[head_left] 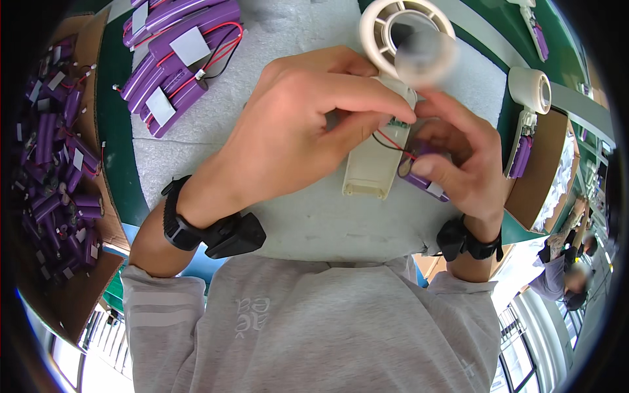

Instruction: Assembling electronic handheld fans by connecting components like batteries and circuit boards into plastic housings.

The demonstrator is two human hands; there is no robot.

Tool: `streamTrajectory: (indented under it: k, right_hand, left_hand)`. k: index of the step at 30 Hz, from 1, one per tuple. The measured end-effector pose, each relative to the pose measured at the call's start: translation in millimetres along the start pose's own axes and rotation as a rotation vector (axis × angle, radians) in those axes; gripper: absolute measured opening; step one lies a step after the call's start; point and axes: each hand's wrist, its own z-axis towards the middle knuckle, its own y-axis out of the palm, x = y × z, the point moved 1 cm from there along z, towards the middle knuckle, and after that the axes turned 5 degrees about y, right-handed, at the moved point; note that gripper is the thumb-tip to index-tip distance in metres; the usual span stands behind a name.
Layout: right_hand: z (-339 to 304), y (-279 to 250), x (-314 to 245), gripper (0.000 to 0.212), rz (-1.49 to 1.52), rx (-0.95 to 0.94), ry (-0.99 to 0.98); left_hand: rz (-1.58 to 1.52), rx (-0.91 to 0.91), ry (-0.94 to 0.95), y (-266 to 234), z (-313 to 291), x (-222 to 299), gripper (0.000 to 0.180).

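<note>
**Cream plastic handheld fan [368,167], its handle opened, with wiring between two hands**

The fan lies in the upper centre of the frame, over a white foam sheet [275,29], its handle pointing down the picture. From the left, the person's left hand [285,118] comes across with thumb and forefinger pinched together beside a small green circuit board [397,122]; whether a wire end sits between those tips cannot be told. A fine pinch seems right here, pressing lightly so the board is not strained. From the board area, a thin red wire [391,139] and a thin black wire [385,145] run to a purple cylindrical battery pack [417,178]. The right hand [465,154] curls around that pack, thumb on its near end. Good practice would be to hold the pack close beside the handle, so both leads stay slack and uncrossed, clear of the handle's edges.

Counts, left to right: one brown cardboard box [95,49] at the left edge, with too many loose purple packs [46,137] to count; at least five wired packs [164,49] stacked in the upper left; one fan and one pack at the hands; two more cream fans [524,88] at the upper right, each with purple in its handle; one further cardboard box [529,196] at the right.
</note>
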Motion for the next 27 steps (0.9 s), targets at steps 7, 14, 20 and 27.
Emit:
streamTrajectory:
  k: [7,14,20,27]
  right_hand:
    - [-6.5,5.9,-13.3,0.055,-0.438,0.156,-0.061]
    - [-8.9,-0.7,-16.4,0.039,-0.713,0.189,-0.171]
    - [-16.7,-4.1,-37.5,0.03,-1.066,0.299,-0.259]
    - [-26.2,8.2,-25.9,0.022,-1.031,0.392,-0.247]
  left_hand:
    - [-0.006,0.059,-0.049,-0.8,-0.1,-3.2,0.026]
    - [-0.072,0.002,-0.106,-5.0,3.3,1.8,0.033]
    - [-0.179,0.041,-0.193,-1.8,5.6,4.5,0.036]
    - [-0.06,0.153,-0.151,3.9,1.0,6.0,0.034]
